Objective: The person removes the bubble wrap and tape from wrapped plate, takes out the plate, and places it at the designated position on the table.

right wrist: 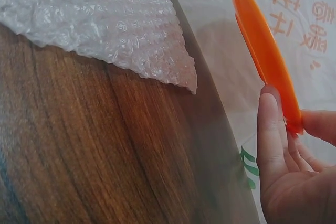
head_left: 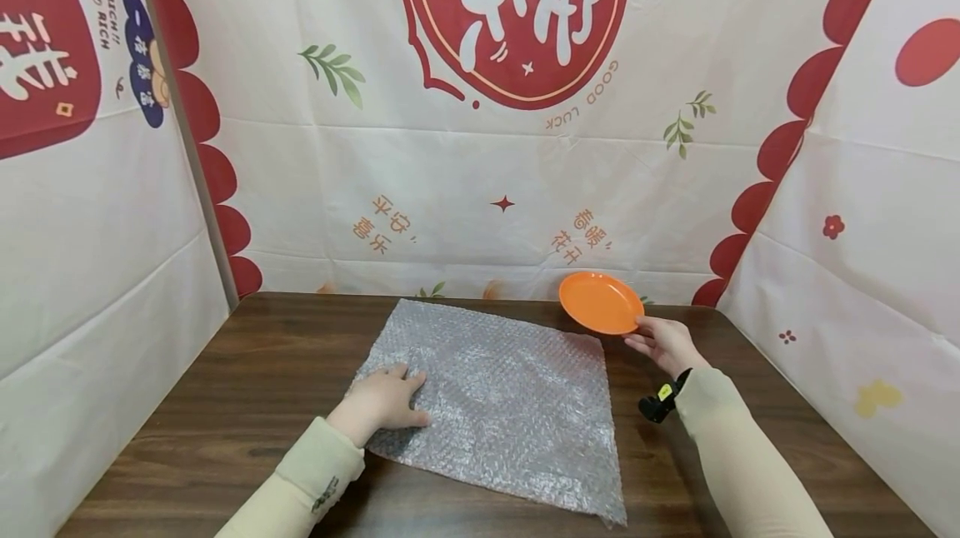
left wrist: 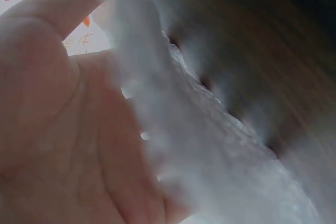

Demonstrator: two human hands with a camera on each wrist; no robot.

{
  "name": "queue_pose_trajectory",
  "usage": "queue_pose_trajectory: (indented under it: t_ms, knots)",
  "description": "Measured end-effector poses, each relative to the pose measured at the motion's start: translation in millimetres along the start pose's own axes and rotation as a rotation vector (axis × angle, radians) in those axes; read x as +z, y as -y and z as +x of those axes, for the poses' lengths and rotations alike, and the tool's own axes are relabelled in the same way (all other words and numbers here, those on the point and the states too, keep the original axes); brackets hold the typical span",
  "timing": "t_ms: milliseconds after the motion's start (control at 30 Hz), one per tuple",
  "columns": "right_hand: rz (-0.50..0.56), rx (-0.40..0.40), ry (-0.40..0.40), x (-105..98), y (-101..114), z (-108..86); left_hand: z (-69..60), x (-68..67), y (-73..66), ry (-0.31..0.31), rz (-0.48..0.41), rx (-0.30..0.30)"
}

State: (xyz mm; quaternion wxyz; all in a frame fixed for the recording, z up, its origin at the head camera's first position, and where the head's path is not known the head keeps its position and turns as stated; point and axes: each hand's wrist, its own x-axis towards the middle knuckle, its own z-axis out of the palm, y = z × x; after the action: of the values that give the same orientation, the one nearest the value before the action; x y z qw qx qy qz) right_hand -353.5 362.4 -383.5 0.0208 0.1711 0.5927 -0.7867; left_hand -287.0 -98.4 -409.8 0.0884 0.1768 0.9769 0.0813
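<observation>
An orange plate [head_left: 600, 303] is held up by its rim near the back edge of the table, pinched between the thumb and fingers of my right hand [head_left: 666, 342]. The right wrist view shows the plate [right wrist: 265, 51] edge-on, with the thumb on one side and fingers on the other. A sheet of bubble wrap [head_left: 502, 405] lies spread on the table. My left hand [head_left: 387, 398] rests on its left part with fingers spread. In the left wrist view the bubble wrap [left wrist: 173, 129] stands blurred beside the palm and hides the fingertips.
The dark wooden table [head_left: 247, 405] carries the bubble wrap. White printed cloth [head_left: 450, 163] hangs behind the table, with more cloth along both sides. A black strap with a yellow mark [head_left: 664, 394] is on my right wrist.
</observation>
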Motion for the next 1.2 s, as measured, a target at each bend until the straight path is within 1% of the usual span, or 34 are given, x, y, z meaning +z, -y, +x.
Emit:
queue_pose_trajectory:
  t_ms: [200,533,800,1000,1200]
  knots:
    - [-0.008,0.01,-0.016,-0.4,-0.2,1.7,-2.0,-1.1,0.9,0.01,-0.02,-0.019]
    - [0.007,0.006,0.006,-4.2,1.7,-0.7,-7.1,-3.4,2.7,0.005,-0.044,-0.033]
    - [0.029,0.0,0.026,-8.1,1.2,-3.0,-10.7,-1.1,12.9,0.022,-0.032,-0.005]
    - [0.031,-0.006,0.027,-9.7,-0.3,-0.7,-12.6,-2.3,19.9,0.036,-0.064,0.01]
    - [0.018,-0.004,0.019,-7.2,0.9,-0.3,-14.6,-3.8,25.3,0.04,-0.087,0.019]
